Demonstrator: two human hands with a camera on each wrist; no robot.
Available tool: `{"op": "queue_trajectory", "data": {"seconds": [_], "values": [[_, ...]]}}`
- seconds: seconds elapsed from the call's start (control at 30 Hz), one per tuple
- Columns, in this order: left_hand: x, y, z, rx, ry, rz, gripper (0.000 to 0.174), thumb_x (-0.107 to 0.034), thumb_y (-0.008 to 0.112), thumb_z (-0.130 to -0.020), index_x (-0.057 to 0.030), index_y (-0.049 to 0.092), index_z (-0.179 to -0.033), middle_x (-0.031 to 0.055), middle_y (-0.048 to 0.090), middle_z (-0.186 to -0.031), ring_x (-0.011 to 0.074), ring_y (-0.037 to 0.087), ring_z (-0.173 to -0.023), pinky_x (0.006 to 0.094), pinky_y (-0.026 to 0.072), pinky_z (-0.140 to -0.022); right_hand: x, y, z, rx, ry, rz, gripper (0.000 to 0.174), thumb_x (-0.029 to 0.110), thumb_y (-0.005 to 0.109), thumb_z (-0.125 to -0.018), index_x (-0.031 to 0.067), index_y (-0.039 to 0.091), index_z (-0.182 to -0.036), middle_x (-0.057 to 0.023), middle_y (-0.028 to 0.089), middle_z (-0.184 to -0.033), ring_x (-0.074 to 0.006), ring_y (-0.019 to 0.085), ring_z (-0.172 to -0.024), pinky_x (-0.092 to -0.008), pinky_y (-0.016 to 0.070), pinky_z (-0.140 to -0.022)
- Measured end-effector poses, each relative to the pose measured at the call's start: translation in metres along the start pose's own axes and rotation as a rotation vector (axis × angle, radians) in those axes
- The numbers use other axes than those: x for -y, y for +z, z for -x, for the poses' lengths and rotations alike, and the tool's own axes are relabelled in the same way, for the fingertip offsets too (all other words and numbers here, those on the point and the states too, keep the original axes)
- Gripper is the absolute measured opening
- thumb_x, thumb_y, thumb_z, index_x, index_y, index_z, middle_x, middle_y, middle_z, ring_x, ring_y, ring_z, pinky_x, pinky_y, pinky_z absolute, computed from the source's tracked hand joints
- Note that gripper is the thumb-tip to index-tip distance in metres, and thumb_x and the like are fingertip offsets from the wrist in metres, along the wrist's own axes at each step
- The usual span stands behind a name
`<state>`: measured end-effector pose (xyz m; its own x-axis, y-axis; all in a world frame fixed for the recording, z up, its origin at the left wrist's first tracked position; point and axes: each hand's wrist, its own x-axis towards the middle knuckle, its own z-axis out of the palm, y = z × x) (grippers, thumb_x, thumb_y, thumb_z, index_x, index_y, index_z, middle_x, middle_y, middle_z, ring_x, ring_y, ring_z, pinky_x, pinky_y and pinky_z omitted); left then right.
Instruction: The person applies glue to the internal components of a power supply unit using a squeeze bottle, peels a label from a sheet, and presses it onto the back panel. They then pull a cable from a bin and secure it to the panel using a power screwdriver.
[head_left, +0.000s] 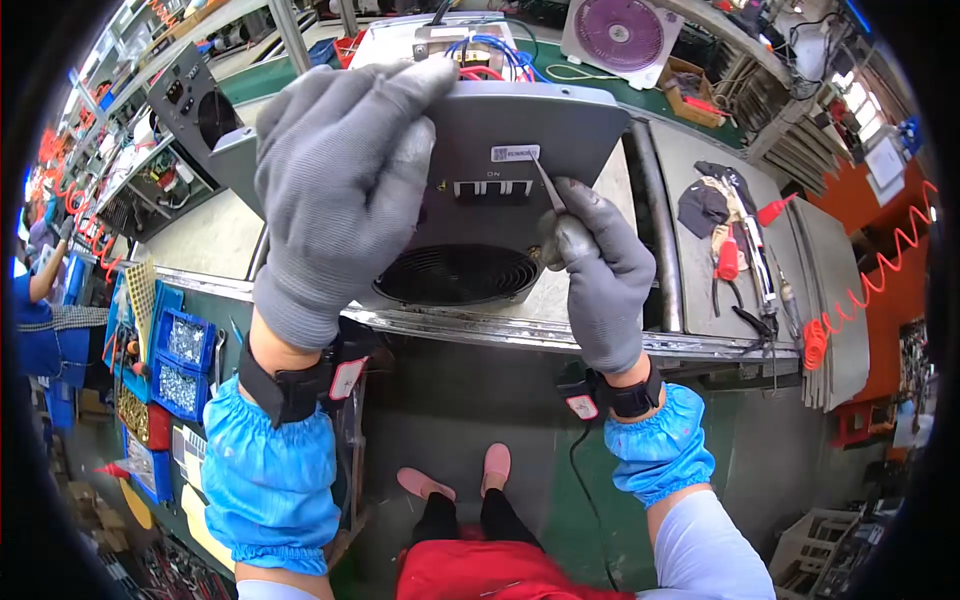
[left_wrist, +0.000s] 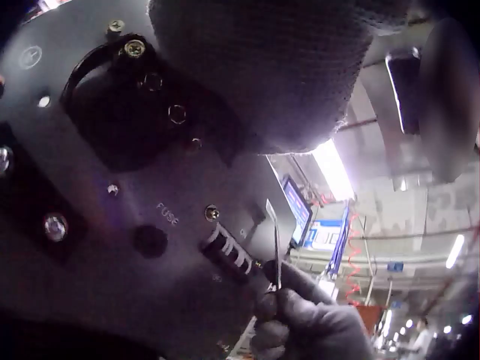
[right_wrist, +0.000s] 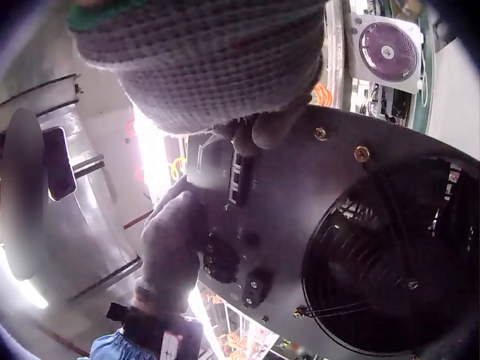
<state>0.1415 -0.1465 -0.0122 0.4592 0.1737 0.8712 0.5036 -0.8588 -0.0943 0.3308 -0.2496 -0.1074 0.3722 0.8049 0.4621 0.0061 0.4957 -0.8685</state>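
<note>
A dark grey metal panel (head_left: 590, 125) with a round fan grille (head_left: 455, 274) and a row of switches (head_left: 493, 188) stands tilted on the bench. My gloved left hand (head_left: 345, 190) grips its upper edge, fingers along the top and thumb in front. Between thumb and fingers, my gloved right hand (head_left: 600, 270) pinches a thin pointed metal tool (head_left: 545, 180). The tool's tip is at a small white label (head_left: 515, 153) above the switches. In the left wrist view the tool (left_wrist: 276, 244) rises from the right hand (left_wrist: 311, 322); whether its tip touches the label cannot be told.
Behind the panel are blue and red wires (head_left: 500, 50) and a purple fan (head_left: 618, 32). To the right lie a dark cap (head_left: 703, 208), a red-handled tool (head_left: 727, 258) and pliers. Blue bins of screws (head_left: 185, 340) stand at lower left. A metal rail edges the bench.
</note>
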Motion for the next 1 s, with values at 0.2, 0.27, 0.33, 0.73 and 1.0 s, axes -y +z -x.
{"op": "queue_trajectory", "data": {"seconds": [0.2, 0.27, 0.33, 0.73, 1.0], "values": [[-0.007, -0.005, -0.002, 0.117, -0.048, -0.023, 0.032, -0.005, 0.055, -0.086, -0.0022, 0.069, -0.115, 0.0134, 0.070, -0.103, 0.0270, 0.064, -0.096, 0.0363, 0.0449, -0.091, -0.004, 0.002, -0.004, 0.034, -0.050, -0.010, 0.033, -0.004, 0.054, -0.095, 0.0005, 0.062, -0.126, -0.0037, 0.061, -0.091, -0.0057, 0.051, -0.069, -0.0205, 0.0437, -0.061], [-0.006, -0.005, -0.002, 0.110, -0.037, -0.025, 0.032, -0.006, 0.055, -0.087, -0.0024, 0.069, -0.115, 0.0136, 0.070, -0.103, 0.0270, 0.064, -0.096, 0.0364, 0.0450, -0.091, -0.009, 0.003, -0.004, 0.038, -0.099, 0.017, 0.033, -0.004, 0.054, -0.095, 0.0015, 0.062, -0.127, -0.0045, 0.062, -0.092, -0.0060, 0.052, -0.069, -0.0208, 0.0442, -0.061], [-0.005, -0.005, -0.002, 0.106, -0.031, -0.019, 0.033, -0.006, 0.055, -0.087, -0.0025, 0.069, -0.116, 0.0137, 0.069, -0.103, 0.0270, 0.064, -0.096, 0.0366, 0.0452, -0.091, -0.012, 0.004, -0.004, 0.048, -0.140, 0.032, 0.034, -0.005, 0.054, -0.095, 0.0021, 0.062, -0.127, -0.0049, 0.063, -0.092, -0.0062, 0.052, -0.069, -0.0209, 0.0445, -0.061], [0.000, 0.002, 0.000, 0.059, 0.011, -0.033, 0.038, -0.026, 0.070, -0.083, -0.0048, 0.069, -0.115, 0.0114, 0.069, -0.100, 0.0248, 0.064, -0.091, 0.0367, 0.0465, -0.086, -0.018, 0.006, -0.002, 0.014, -0.166, 0.034, 0.034, -0.005, 0.057, -0.093, 0.0029, 0.064, -0.125, -0.0053, 0.063, -0.093, -0.0073, 0.055, -0.073, -0.0216, 0.0462, -0.063], [-0.008, 0.014, 0.001, 0.005, -0.052, -0.182, 0.056, -0.052, 0.078, -0.073, -0.0095, 0.070, -0.108, 0.0079, 0.066, -0.090, 0.0264, 0.061, -0.088, 0.0391, 0.0463, -0.082, -0.018, 0.011, -0.002, -0.024, -0.187, 0.076, 0.034, -0.006, 0.057, -0.092, 0.0015, 0.063, -0.125, -0.0052, 0.062, -0.092, -0.0077, 0.055, -0.074, -0.0223, 0.0465, -0.064]]}}
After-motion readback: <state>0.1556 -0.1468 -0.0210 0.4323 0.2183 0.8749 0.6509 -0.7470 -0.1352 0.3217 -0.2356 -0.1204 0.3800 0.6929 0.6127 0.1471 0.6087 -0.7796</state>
